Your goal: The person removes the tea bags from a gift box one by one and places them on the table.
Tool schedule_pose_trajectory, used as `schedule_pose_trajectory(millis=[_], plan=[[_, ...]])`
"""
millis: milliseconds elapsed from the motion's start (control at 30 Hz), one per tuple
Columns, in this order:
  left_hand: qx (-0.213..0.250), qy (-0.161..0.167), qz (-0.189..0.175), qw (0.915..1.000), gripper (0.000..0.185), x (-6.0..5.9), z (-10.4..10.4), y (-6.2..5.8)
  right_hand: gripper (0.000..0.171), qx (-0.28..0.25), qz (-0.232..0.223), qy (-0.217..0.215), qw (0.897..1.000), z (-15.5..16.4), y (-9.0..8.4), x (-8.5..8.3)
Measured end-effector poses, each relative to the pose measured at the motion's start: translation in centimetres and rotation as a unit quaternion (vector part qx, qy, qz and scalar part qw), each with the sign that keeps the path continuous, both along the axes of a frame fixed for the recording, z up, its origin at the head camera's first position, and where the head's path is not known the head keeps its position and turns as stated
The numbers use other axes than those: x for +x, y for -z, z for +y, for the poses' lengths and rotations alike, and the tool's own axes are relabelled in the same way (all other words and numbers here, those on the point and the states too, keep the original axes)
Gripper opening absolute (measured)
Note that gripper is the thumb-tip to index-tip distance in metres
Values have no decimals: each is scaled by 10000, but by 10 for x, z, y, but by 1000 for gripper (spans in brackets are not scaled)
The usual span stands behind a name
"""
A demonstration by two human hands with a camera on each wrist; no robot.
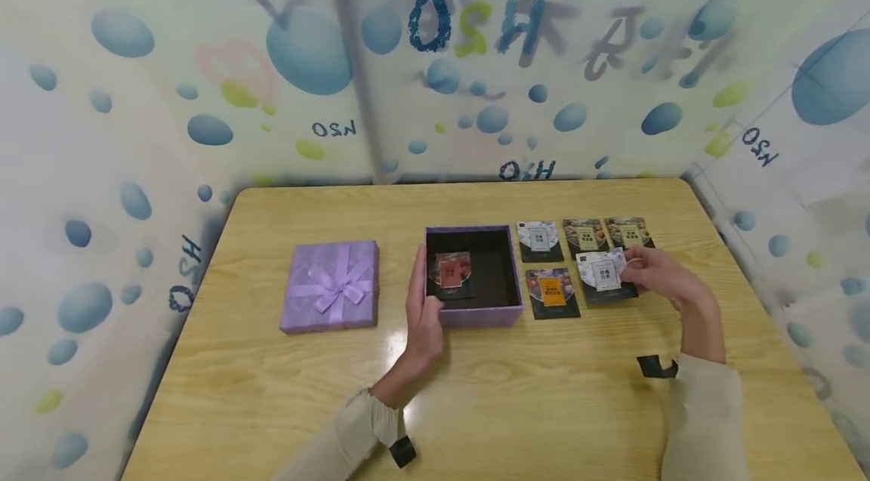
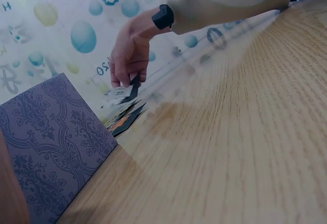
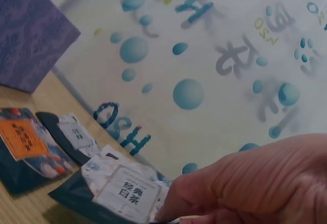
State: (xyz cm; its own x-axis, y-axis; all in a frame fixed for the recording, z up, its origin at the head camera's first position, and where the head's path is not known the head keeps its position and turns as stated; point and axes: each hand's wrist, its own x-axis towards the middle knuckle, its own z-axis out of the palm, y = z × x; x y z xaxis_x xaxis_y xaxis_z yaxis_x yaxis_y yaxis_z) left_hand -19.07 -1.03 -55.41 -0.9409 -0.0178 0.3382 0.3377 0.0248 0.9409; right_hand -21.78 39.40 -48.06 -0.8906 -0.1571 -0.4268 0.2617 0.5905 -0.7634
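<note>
One packet (image 1: 453, 272) already lies in the open box (image 1: 473, 312), which my left hand (image 1: 423, 315) steadies with flat fingers; my right hand (image 1: 655, 277) pinches a white packet (image 1: 601, 269) off the bench (image 1: 530, 390), four left there, lid (image 1: 329, 286) off.

The words on the packets (image 1: 584, 235) are too small to be read from the head view. The left hand (image 2: 10, 193) is cut off by the picture's edge. The fingertips of the right hand (image 3: 255, 183) are cut off too.
</note>
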Motion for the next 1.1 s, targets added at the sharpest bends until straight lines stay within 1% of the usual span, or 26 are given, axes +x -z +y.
schedule_pose_trajectory(millis=[67,167,267,367,467,567,600,667,700,767,867,1000,1100], plan=[[-15,-10,-50,10000,91,2,-1,0,44,46,-160,-128,9998,3,6,0],[-5,-30,-105,9999,91,5,0,0,35,102,-280,-217,9993,6,14,2],[-9,-36,-167,9999,91,12,2,3,26,173,-458,-110,9987,6,21,9],[-7,-32,-148,9999,90,17,2,6,21,322,-601,93,9976,4,23,15],[-4,-62,-39,10000,90,15,2,7,19,466,-624,246,9967,0,21,13],[43,-105,145,9998,89,8,1,6,18,528,-562,362,9964,-3,19,7],[65,-107,192,9997,89,6,2,5,16,545,-532,334,9965,-3,18,5],[104,-110,234,9996,89,6,0,6,13,540,-653,321,9959,-5,18,6],[116,-105,249,9996,89,7,0,6,15,534,-705,279,9957,-5,18,7],[130,-89,241,9996,90,7,-1,6,28,531,-842,180,9949,-6,18,9],[130,-83,184,9997,90,8,-1,5,36,498,-997,74,9937,-6,17,12],[118,-129,123,9998,90,7,-1,4,29,503,-1073,20,9929,-5,14,11],[97,-60,111,9999,90,6,0,3,26,612,-1163,-28,9913,-2,10,13]])
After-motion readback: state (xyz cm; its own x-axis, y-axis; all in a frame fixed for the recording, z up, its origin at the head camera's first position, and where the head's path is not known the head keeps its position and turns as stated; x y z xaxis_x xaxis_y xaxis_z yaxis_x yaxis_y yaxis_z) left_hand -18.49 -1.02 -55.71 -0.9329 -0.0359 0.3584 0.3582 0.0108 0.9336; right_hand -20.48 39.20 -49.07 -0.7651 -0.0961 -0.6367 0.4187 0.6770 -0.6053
